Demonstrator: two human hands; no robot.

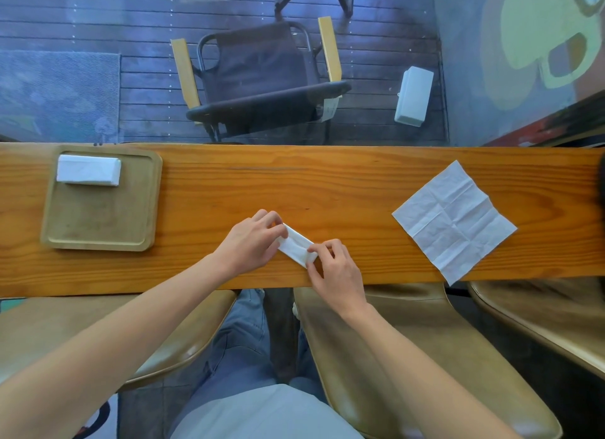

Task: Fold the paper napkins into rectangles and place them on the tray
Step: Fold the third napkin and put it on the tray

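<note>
A white paper napkin folded into a narrow strip (297,247) lies slanted on the wooden counter (327,183). My left hand (250,242) pinches its upper left end and my right hand (337,271) pinches its lower right end. A square wooden tray (101,222) sits at the left, with a folded white napkin (88,170) resting on its far left corner. An unfolded creased napkin (453,221) lies flat at the right, one corner hanging over the counter's near edge.
The counter is narrow, with a window right behind its far edge. Tan stools (409,356) stand below the near edge. Outside, below the glass, are a dark chair (262,78) and a white box (413,96).
</note>
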